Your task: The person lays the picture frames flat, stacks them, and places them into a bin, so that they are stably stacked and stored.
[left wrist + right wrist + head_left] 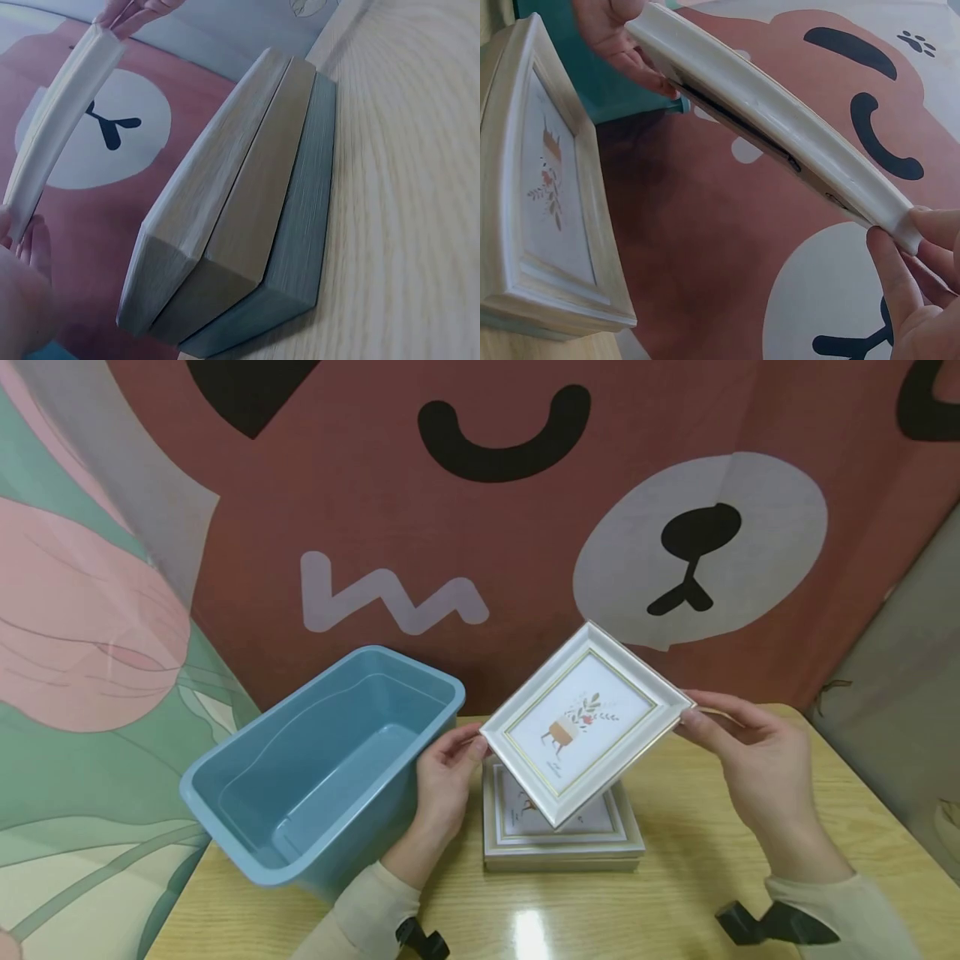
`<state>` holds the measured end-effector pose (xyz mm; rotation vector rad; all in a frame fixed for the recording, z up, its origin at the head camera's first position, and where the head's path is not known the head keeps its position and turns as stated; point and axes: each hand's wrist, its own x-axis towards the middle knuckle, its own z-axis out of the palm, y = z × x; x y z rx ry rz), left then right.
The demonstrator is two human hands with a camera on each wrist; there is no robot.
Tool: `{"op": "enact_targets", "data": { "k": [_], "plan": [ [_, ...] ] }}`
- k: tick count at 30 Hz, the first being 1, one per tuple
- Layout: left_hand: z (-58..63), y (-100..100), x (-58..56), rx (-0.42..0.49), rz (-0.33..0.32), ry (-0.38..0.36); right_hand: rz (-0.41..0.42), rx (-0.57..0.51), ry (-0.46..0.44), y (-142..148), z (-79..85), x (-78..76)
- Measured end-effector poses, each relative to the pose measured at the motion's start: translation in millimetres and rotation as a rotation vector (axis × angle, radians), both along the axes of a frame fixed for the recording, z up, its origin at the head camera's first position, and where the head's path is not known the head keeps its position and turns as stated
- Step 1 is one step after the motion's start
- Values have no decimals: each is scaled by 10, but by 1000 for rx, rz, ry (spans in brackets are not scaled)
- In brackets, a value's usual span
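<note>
A white picture frame [637,652] with a gold inner line and a plant print is held up, turned cornerwise, above the table. My left hand [444,777] pinches its left corner between thumb and fingers. At the opposite corner my right hand [757,768] pinches it the same way. Below it lies a stack of picture frames [562,864], the top one partly hidden by the raised frame. Three frames show in the stack from the left wrist view, their edges [247,262] pale, tan and grey-green. In the right wrist view the held frame's back shows dark fittings [742,124].
A blue plastic bin [352,760] stands on the wooden table [697,860] left of the stack, close beside my left hand. Behind the table hangs a cloth [375,510] with a large bear print. A grey wall [915,693] rises at the right.
</note>
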<state>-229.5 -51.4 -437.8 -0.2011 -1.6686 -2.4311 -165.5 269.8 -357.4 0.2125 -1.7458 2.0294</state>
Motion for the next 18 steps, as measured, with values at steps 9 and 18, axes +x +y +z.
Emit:
{"op": "enact_targets", "data": {
  "k": [9, 18],
  "plan": [
    [26, 50, 29, 23, 72, 6, 3, 14, 43, 3, -55, 33],
    [51, 80, 15, -5, 121, -5, -22, -2, -30, -13, -144, 91]
  ]
}}
